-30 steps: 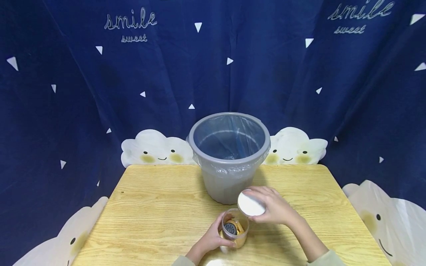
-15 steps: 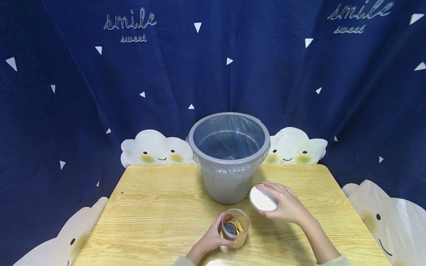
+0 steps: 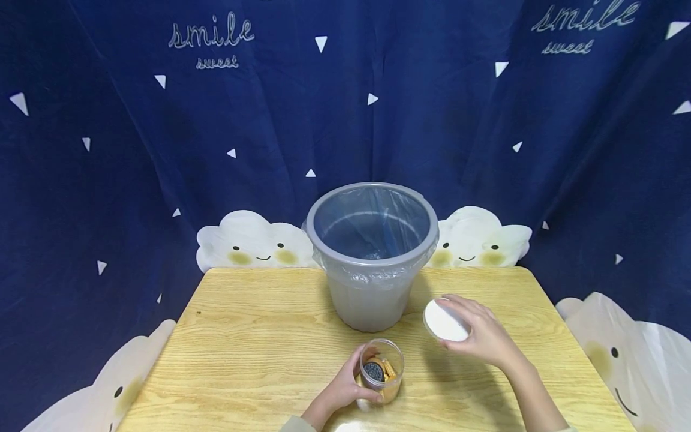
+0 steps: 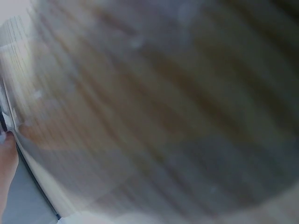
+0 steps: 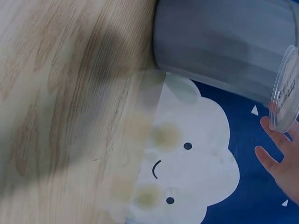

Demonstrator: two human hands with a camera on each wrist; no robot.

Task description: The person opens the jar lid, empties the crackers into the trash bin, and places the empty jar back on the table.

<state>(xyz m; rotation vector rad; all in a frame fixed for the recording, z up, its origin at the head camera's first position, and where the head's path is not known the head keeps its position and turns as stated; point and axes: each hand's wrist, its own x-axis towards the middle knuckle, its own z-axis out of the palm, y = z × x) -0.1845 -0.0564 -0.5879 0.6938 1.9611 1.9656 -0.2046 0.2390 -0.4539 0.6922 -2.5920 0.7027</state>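
My left hand (image 3: 342,384) grips a clear plastic jar (image 3: 393,391) on the table, fingers and thumb curled round its side. The jar stands uncovered. A dark round sandwich cookie (image 3: 373,371) and several orange-yellow snack pieces (image 3: 389,368) lie inside. To the jar's upper right, my right hand (image 3: 483,335) pinches a round lid (image 3: 445,321) by its edge, white face towards the head camera. In the right wrist view the lid (image 5: 284,95) appears edge-on with a clear rim and printed label. The left wrist view is mostly blurred, with a fingertip (image 4: 7,161) at its left edge.
A grey bin (image 3: 372,294) lined with a clear bag stands at the back middle of the wooden table (image 3: 259,336), just beyond the jar. A dark blue curtain (image 3: 270,120) with white clouds and triangles surrounds the table's back and sides.
My right hand has carried the lid to the right, away from over the jar's rim. The left hand and the jar have stayed in place.
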